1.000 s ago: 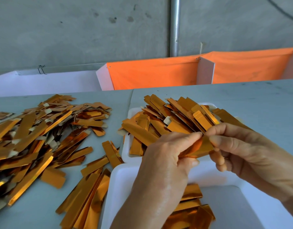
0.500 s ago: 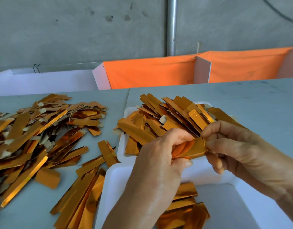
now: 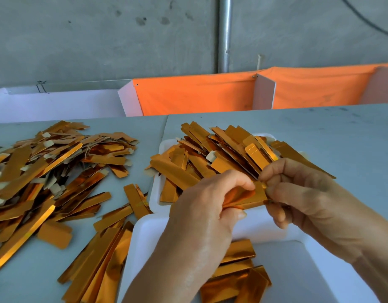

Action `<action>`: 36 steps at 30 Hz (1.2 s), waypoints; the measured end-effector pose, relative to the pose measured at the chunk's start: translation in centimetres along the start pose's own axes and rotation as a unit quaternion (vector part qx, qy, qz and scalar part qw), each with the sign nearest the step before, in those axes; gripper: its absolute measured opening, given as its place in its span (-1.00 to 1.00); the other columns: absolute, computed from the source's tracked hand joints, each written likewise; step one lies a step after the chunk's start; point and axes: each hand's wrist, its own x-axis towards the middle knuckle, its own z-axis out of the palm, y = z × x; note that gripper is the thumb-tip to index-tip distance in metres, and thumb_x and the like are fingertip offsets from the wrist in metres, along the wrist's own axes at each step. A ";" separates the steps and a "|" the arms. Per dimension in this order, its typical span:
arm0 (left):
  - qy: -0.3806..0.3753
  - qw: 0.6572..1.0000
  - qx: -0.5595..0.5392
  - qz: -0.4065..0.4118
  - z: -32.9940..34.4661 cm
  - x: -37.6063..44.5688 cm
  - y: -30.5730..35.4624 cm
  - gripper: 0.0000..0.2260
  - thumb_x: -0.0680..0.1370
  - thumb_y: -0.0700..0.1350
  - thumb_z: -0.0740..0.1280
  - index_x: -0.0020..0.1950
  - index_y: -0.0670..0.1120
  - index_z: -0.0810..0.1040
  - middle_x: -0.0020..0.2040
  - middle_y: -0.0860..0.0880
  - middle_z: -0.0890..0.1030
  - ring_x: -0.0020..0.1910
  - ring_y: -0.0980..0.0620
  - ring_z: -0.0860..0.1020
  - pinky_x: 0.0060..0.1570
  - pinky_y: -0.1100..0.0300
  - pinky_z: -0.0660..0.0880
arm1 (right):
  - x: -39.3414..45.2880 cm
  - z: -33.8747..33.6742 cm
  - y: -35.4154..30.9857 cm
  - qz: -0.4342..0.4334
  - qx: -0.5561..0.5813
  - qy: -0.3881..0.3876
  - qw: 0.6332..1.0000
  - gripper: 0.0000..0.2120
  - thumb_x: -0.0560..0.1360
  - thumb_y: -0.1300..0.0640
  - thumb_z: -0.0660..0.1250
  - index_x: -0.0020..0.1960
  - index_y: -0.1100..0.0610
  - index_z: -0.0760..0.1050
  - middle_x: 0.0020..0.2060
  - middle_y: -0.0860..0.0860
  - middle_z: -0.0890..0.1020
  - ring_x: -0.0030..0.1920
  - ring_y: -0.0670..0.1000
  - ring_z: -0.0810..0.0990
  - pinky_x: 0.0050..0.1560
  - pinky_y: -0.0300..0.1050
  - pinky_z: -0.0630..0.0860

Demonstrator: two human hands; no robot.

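Both hands are meeting just above the far rim of the near tray (image 3: 265, 229), and between them they are holding one gold strip (image 3: 251, 196), part-folded so that its shiny inner face is showing. The left hand (image 3: 201, 206) is pinching the strip's left part, with the thumb under it and the forefinger curled over the top. The right hand (image 3: 309, 193) is gripping the right end with thumb and curled fingers, so neither hand is free. The strip's long axis is running roughly from hand to hand, across the near tray's width and tilting slightly, with its middle equally close to both hands. That is the relation the next move seems to turn on. Any further crease would be pressed across that axis, and a drop would go straight down and toward the person, where the folded pieces (image 3: 234, 270) are lying inside the near tray. Beyond the near tray, a second tray (image 3: 154, 193) is carrying a heap of flat strips (image 3: 221, 154), which is nearer to the right hand. To the left of the near tray, a loose pile (image 3: 46, 171) is spreading over the counter (image 3: 341, 136).
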 end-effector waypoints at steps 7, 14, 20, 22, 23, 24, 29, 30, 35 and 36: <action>-0.006 0.998 0.053 0.033 -0.1 0.0 0.4 -0.69 0.52 -0.07 0.36 0.21 0.23 0.46 0.10 0.30 0.50 0.10 0.32 0.40 -0.01 0.50 0.40 | 0.1 -0.2 0.1 -0.012 -0.048 0.001 0.999 -0.79 0.46 0.44 0.30 -0.20 0.16 0.55 -0.49 0.14 0.48 -0.54 0.02 0.45 -0.50 -0.27 0.43; 0.003 1.000 0.012 0.021 -0.3 -0.1 0.5 -0.67 0.51 -0.09 0.37 0.19 0.25 0.48 0.09 0.34 0.51 0.12 0.33 0.44 0.09 0.41 0.47 | 0.0 -0.2 0.0 -0.005 0.032 -0.019 0.999 -0.86 0.25 0.23 0.50 -0.23 0.11 0.58 -0.47 0.05 0.43 -0.55 -0.02 0.42 -0.53 -0.26 0.41; -0.008 1.000 0.016 0.021 -0.1 -0.1 0.5 -0.66 0.53 -0.10 0.35 0.22 0.25 0.48 0.12 0.33 0.51 0.13 0.34 0.42 0.09 0.47 0.42 | 0.1 -0.4 0.2 -0.013 -0.009 -0.001 1.000 -0.89 0.32 0.23 0.46 -0.23 0.06 0.58 -0.45 0.16 0.43 -0.56 0.01 0.42 -0.53 -0.25 0.41; -0.014 1.000 0.016 0.022 -0.1 -0.1 0.4 -0.67 0.53 -0.12 0.36 0.22 0.23 0.50 0.12 0.32 0.52 0.13 0.35 0.42 0.10 0.49 0.42 | 0.0 -0.3 0.3 -0.014 0.011 -0.006 1.000 -0.93 0.31 0.18 0.38 -0.21 0.09 0.59 -0.43 0.16 0.45 -0.55 0.01 0.43 -0.51 -0.25 0.42; -0.014 1.000 0.012 0.022 -0.2 -0.1 0.3 -0.67 0.52 -0.12 0.36 0.21 0.22 0.51 0.11 0.32 0.53 0.13 0.35 0.42 0.09 0.49 0.42 | 0.0 -0.4 0.4 -0.009 0.037 -0.018 0.999 -0.94 0.33 0.19 0.38 -0.20 0.13 0.59 -0.43 0.14 0.45 -0.54 0.01 0.44 -0.51 -0.25 0.43; -0.013 1.000 0.004 0.021 -0.3 -0.1 0.2 -0.67 0.51 -0.12 0.37 0.20 0.22 0.52 0.10 0.32 0.54 0.12 0.36 0.43 0.08 0.50 0.41 | 0.0 -0.4 0.4 -0.003 0.063 -0.030 0.998 -0.94 0.34 0.20 0.40 -0.19 0.16 0.60 -0.45 0.12 0.45 -0.54 0.00 0.45 -0.52 -0.25 0.43; -0.016 0.993 -0.118 0.006 -0.7 -0.1 -0.2 -0.65 0.48 -0.17 0.42 0.12 0.24 0.57 0.02 0.33 0.60 0.07 0.38 0.51 0.04 0.54 0.40 | 0.1 -0.8 0.4 0.015 0.179 -0.070 0.981 -0.62 0.12 0.13 0.64 -0.13 0.19 0.61 -0.45 0.05 0.41 -0.56 -0.06 0.41 -0.55 -0.25 0.41; -0.021 0.991 -0.134 0.005 -0.8 -0.1 -0.2 -0.65 0.48 -0.18 0.42 0.12 0.24 0.57 0.02 0.33 0.60 0.08 0.37 0.52 0.05 0.53 0.41 | 0.1 -0.8 0.4 0.019 0.198 -0.075 0.977 -0.58 0.08 0.13 0.66 -0.13 0.19 0.61 -0.45 0.04 0.40 -0.57 -0.07 0.40 -0.56 -0.26 0.40; -0.039 0.986 -0.163 0.007 -0.9 -0.1 -0.2 -0.66 0.48 -0.17 0.41 0.14 0.22 0.58 0.03 0.30 0.62 0.10 0.34 0.53 0.07 0.47 0.44 | 0.3 -0.6 0.5 0.034 0.209 -0.091 0.973 -0.56 0.05 0.09 0.69 -0.15 0.18 0.63 -0.48 0.02 0.39 -0.54 -0.08 0.41 -0.55 -0.26 0.41; -0.041 0.986 -0.164 0.007 -0.9 -0.1 -0.2 -0.67 0.48 -0.17 0.41 0.13 0.22 0.58 0.03 0.31 0.62 0.10 0.34 0.53 0.07 0.49 0.43 | 0.3 -0.6 0.5 0.033 0.207 -0.091 0.974 -0.56 0.05 0.08 0.69 -0.16 0.18 0.63 -0.47 0.03 0.39 -0.54 -0.07 0.42 -0.54 -0.25 0.42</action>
